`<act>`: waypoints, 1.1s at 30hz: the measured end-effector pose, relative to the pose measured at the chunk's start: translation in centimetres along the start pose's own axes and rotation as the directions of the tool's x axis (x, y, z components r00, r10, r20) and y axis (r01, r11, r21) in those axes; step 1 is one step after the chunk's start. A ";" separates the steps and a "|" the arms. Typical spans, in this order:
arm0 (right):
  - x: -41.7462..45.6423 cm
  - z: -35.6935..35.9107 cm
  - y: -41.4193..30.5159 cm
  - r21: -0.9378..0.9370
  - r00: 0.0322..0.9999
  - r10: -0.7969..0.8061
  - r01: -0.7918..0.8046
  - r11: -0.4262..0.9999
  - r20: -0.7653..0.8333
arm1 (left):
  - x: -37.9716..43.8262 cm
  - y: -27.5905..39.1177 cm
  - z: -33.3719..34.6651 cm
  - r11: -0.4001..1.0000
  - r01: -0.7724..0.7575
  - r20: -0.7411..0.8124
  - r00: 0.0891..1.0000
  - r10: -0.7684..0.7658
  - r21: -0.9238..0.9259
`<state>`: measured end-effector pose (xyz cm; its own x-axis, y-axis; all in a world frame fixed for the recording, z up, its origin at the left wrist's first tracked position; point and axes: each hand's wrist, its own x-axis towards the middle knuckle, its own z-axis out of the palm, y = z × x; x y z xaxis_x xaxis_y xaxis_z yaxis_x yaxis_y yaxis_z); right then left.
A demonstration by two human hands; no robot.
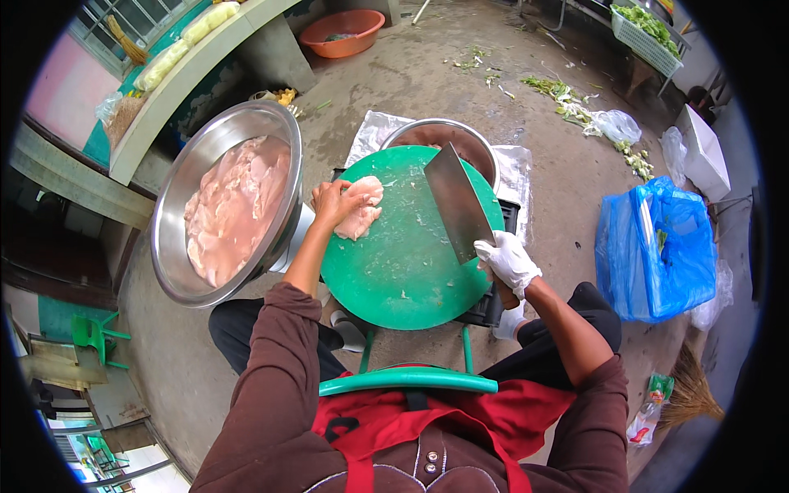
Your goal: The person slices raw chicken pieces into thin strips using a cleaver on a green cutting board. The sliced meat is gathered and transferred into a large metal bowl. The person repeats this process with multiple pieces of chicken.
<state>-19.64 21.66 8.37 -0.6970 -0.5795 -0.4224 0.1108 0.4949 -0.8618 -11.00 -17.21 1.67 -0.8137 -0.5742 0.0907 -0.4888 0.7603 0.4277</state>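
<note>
My bare left hand grips a pale piece of raw chicken at the left side of a round green cutting board. In a white glove, my right hand holds a cleaver by its handle. The broad blade lies over the board's right part, apart from the chicken; whether it touches the board I cannot tell. Small scraps dot the green surface. Left of the board stands a large steel basin with many raw chicken pieces. Behind the board, a steel bowl is partly hidden by it.
A bin lined with a blue plastic bag stands at right, near a white foam box and a straw broom. Vegetable scraps litter the floor. An orange tub sits at the back, below a concrete counter.
</note>
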 end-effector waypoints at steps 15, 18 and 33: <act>0.9 0.1 0.9 -0.083 0.998 -0.059 0.059 0.995 0.013 | -1.5 4.5 1.0 0.639 0.027 0.132 0.984 0.117 -0.769; 0.8 -0.6 1.1 -0.051 0.999 -0.033 0.032 0.998 -0.018 | -3.9 9.1 -1.0 0.273 0.425 0.459 0.886 0.072 -0.863; 0.5 -0.4 0.9 -0.001 0.999 -0.035 0.035 0.999 0.005 | -10.6 8.3 1.8 0.900 -0.415 -0.025 0.909 0.415 -0.135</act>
<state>-20.19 22.01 7.51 -0.6969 -0.5995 -0.3936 0.0857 0.4753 -0.8756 -7.02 -4.32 2.60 -0.9351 -0.2140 0.2824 -0.0600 0.8811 0.4691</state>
